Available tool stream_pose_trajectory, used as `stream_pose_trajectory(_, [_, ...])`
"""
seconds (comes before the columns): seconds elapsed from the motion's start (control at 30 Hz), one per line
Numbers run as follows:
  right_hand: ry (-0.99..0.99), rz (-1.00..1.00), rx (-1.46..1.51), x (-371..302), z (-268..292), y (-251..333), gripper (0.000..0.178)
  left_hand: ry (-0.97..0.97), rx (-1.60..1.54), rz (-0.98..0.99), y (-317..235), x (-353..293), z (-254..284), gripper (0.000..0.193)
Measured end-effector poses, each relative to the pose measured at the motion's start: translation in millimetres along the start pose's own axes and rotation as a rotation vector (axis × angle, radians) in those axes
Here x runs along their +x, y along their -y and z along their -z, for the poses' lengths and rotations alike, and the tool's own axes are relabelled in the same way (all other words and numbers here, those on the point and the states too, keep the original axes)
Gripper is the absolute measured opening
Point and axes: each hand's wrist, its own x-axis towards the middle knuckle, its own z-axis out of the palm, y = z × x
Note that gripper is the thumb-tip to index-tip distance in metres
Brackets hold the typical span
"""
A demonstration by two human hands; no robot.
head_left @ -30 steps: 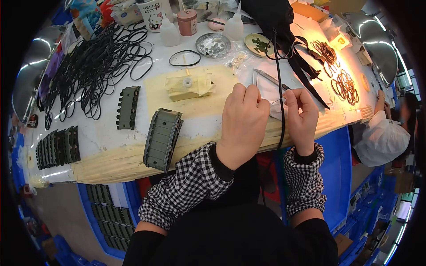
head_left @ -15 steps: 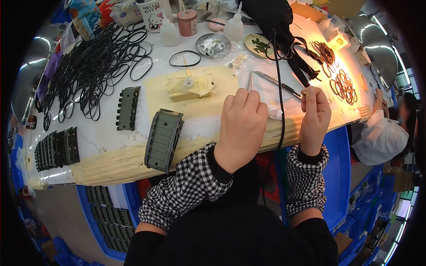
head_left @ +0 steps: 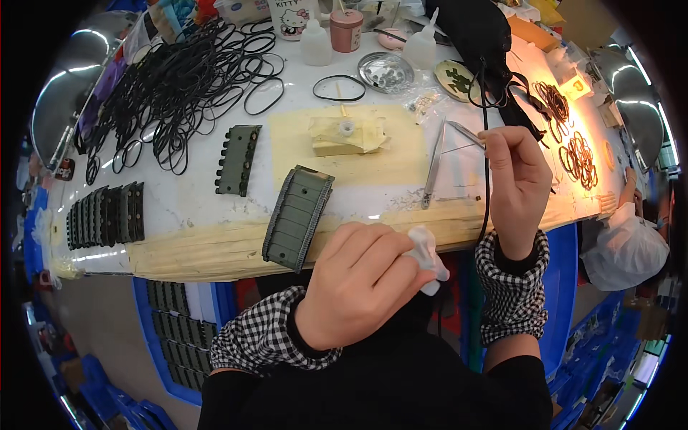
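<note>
My left hand (head_left: 362, 283) is closed on a crumpled white tissue (head_left: 426, 251), held at the table's near edge. My right hand (head_left: 519, 190) is raised to the right of it, thumb and forefinger pinched; what they hold, if anything, is hidden. A slim dark tool (head_left: 466, 133) shows beside those fingertips, its far part covered by the hand. Metal tweezers (head_left: 433, 168) lie on the white tabletop between the hands. A curved, ribbed dark green piece (head_left: 299, 218) rests at the edge left of my left hand. Farther left lies a flatter green piece (head_left: 239, 160).
A black cord (head_left: 487, 193) hangs beside my right hand. Behind stand a yellow taped block (head_left: 347, 140), a white squeeze bottle (head_left: 315, 44) and a metal dish (head_left: 385, 72). Black loops (head_left: 179, 86) pile up far left. Another person (head_left: 627, 244) is at the right.
My left hand has drawn back toward me and left, bringing up the white tissue and uncovering the tweezers. My right hand stays pinched near the dark tool. The whole view has shifted somewhat.
</note>
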Motion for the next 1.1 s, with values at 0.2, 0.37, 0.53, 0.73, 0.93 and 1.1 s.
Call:
stream_pose_trajectory(0.2, [0.263, 0.340, -0.127, 35.4, -49.3, 22.4, 0.008, -0.118, 0.192, -0.102, 18.1, -19.4, 33.4, 0.027])
stream_pose_trajectory(0.37, [0.274, 0.322, -0.155, 37.1, -52.8, 21.0, 0.013, -0.018, -0.142, -0.360, 21.9, -57.6, 35.8, 0.019])
stream_pose_trajectory(0.53, [0.266, 0.344, -0.190, 43.9, -51.1, 23.6, 0.013, 0.512, -0.265, 0.198, 53.0, -128.0, -24.5, 0.030])
stream_pose_trajectory(0.73, [0.280, 0.481, -0.239, 54.7, -68.5, 18.1, 0.013, 0.639, -0.312, 0.321, 72.1, -126.7, -96.0, 0.025])
stream_pose_trajectory(0.93, [0.445, 0.532, -0.422, 57.9, -79.4, 1.1, 0.016, 0.723, -0.412, 0.201, 39.7, -94.0, -95.6, 0.019])
stream_pose_trajectory(1.1, [0.340, 0.472, -0.339, 70.5, -39.4, 47.3, 0.023, -0.047, -0.251, -0.306, -23.2, -12.6, -55.3, 0.036])
